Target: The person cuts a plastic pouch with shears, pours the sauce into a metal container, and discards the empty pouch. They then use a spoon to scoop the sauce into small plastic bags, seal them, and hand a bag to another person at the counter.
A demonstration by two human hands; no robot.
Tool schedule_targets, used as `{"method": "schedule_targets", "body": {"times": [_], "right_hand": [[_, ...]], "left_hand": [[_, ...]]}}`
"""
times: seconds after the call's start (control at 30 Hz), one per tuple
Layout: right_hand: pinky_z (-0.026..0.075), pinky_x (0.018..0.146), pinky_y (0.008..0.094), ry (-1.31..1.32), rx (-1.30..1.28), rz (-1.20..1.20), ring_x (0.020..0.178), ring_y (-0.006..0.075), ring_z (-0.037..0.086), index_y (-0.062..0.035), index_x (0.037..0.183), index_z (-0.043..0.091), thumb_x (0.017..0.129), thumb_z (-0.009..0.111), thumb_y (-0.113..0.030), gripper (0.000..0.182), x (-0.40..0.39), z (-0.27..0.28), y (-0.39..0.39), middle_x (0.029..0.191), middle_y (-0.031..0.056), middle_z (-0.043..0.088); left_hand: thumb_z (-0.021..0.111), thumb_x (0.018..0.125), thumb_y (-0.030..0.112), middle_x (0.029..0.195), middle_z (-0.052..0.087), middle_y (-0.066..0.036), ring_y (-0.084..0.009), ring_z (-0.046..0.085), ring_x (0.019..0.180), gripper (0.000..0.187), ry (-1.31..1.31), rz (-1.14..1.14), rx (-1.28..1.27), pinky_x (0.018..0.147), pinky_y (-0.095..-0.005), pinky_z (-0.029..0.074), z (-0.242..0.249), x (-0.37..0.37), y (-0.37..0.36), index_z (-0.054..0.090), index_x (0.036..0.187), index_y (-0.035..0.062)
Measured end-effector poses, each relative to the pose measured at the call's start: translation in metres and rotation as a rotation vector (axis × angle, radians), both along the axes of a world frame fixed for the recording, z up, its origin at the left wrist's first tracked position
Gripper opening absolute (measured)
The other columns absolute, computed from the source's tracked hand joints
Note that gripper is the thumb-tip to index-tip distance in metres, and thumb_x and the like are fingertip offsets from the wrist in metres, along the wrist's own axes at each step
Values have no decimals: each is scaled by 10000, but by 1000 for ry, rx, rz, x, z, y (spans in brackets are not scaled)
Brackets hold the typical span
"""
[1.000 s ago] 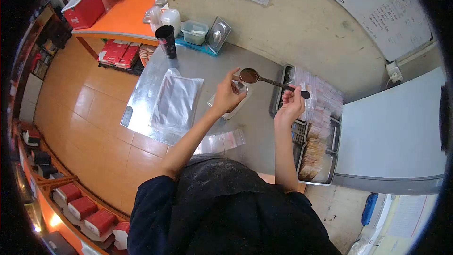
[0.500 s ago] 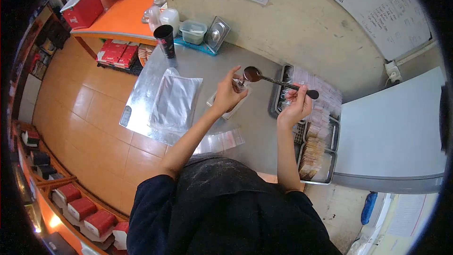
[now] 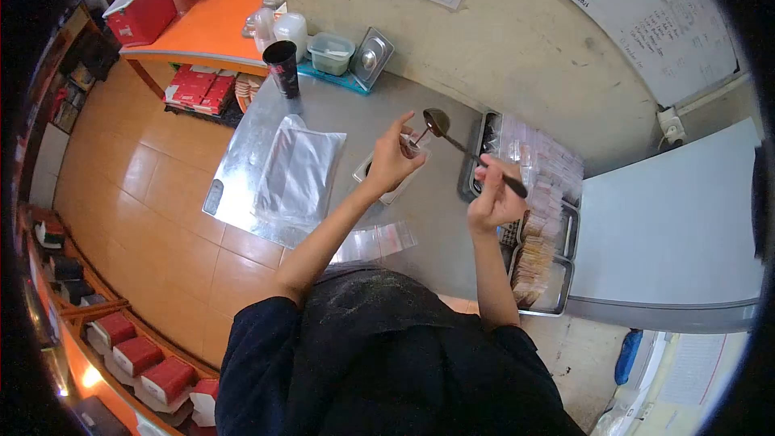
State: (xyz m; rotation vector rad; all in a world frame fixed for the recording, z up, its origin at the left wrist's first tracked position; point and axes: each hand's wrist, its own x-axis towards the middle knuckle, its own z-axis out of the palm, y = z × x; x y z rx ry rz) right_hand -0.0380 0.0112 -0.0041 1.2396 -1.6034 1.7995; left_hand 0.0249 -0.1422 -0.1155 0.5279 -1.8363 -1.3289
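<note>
My left hand [image 3: 386,163] holds a small clear plastic bag [image 3: 416,145] with its mouth up, thumb and fingers spread around the opening. In my right hand [image 3: 497,200] is the dark handle of a ladle [image 3: 437,122], its bowl tipped over the bag. A thin dark brown stream of liquid runs from the bowl into the bag. Under my left hand sits a white-rimmed container [image 3: 391,199], mostly hidden, with something dark inside. Near my right hand, metal trays [image 3: 563,304] hold rows of small filled packets [image 3: 531,270].
On the steel table [image 3: 448,250] lie a stack of clear plastic bags [image 3: 300,173] and small flat bags [image 3: 375,242]. A black cup [image 3: 282,73], a green-tinted tub [image 3: 330,55] and a metal lid [image 3: 372,58] stand at the back. A white appliance [image 3: 670,226] borders the right.
My right hand has lowered and turned, tipping the ladle's bowl further, and a thin stream now falls into the bag. My left hand stays nearly still.
</note>
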Motion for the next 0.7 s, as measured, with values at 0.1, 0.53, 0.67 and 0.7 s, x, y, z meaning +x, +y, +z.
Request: {"method": "schedule_targets", "body": {"times": [0.1,0.53,0.67,0.7], "right_hand": [[496,566,292,255,101,19,613,233,634,24,900,687,859,669,-31,71,2,-1,3,768,125,685],[471,541,277,124,117,25,638,172,622,-5,878,700,884,682,-144,141,-5,-42,-4,758,83,660],[424,545,240,-501,-91,-49,628,110,572,33,862,682,956,619,-263,317,-23,-47,-13,724,67,642],[412,548,230,-619,-133,-74,623,96,556,41,866,677,970,601,-291,356,-27,-45,-15,719,62,636]], "left_hand": [[791,646,73,970,641,-119,-137,609,614,826,1,-10,8,584,-281,526,0,0,-1,430,1389,70],[776,634,74,930,636,-102,-139,607,611,789,21,7,28,573,-278,515,-5,2,-5,468,1359,73],[783,629,85,924,648,-98,-142,610,607,798,2,31,18,574,-279,518,-8,4,-7,470,1362,81],[784,627,88,922,650,-98,-143,611,606,798,3,29,18,573,-278,518,-9,5,-8,472,1362,81]]}}
